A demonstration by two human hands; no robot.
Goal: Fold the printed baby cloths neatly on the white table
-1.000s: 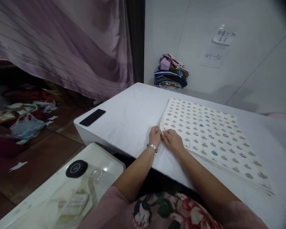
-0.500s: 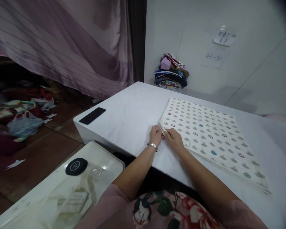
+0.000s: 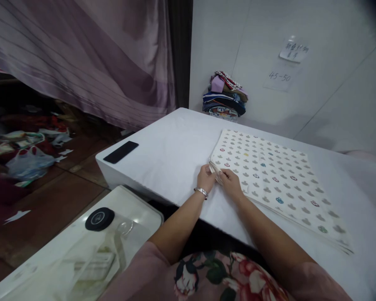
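Observation:
A folded cream cloth (image 3: 269,179) with a repeated grey print and a few coloured motifs lies in layers on the white table. Its near left corner is lifted slightly between my hands. My left hand (image 3: 205,177), with a silver bracelet at the wrist, pinches the layered edge at that corner. Just to its right, my right hand (image 3: 231,183) grips the same edge, thumb on top and fingers partly hidden by the cloth. The rest of the cloth spreads flat to the right.
A black phone (image 3: 121,152) lies at the left end of the white table (image 3: 165,146). Folded clothes (image 3: 225,96) are stacked by the wall. Nearer, a side table (image 3: 65,234) bears a round black object (image 3: 100,219) and plastic packaging. A plastic bag (image 3: 31,163) sits on the floor.
The layers at the cloth's corner look a little more fanned apart between my fingers. Both hands stay at nearly the same spot.

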